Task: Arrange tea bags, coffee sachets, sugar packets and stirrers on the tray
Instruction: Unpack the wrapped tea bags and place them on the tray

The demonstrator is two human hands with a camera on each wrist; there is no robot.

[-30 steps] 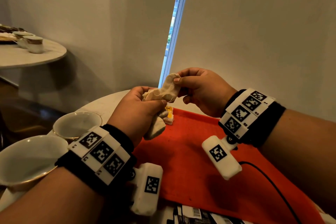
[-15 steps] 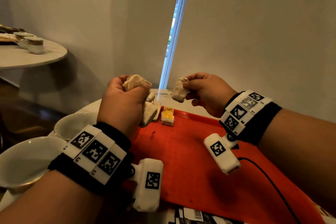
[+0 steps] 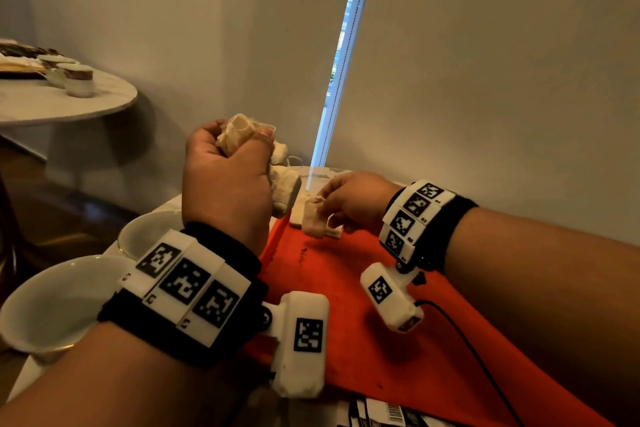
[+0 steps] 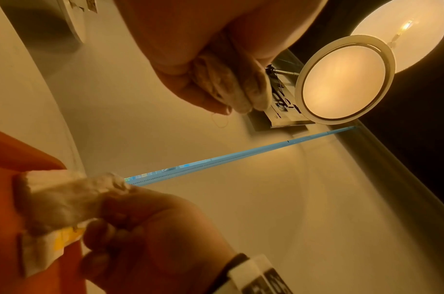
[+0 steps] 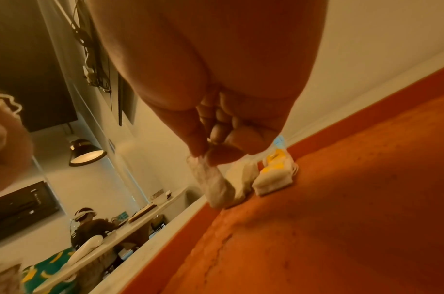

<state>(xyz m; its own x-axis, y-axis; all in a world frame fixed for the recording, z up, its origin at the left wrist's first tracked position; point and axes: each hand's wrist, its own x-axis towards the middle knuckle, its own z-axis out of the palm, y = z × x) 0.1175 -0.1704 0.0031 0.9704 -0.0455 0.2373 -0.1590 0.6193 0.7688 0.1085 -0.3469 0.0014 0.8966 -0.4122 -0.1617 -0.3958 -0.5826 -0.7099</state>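
my right hand (image 3: 349, 204) pinches one tea bag (image 3: 312, 220) by its top edge, frame centre | my left hand (image 3: 225, 180) clutches a bunch of tea bags (image 3: 282, 184) | light, limp, tearable

Two cups (image 3: 59, 302) left of tray (image 3: 363, 305), tea bags (image 5: 268, 183) at tray's far corner

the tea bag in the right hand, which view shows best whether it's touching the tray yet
The right wrist view: the tea bag, pinched by the right hand, has its lower end at the orange tray, beside bags already there. The head view shows it smaller, partly behind the hand. The left wrist view shows it close up, but contact is unclear.
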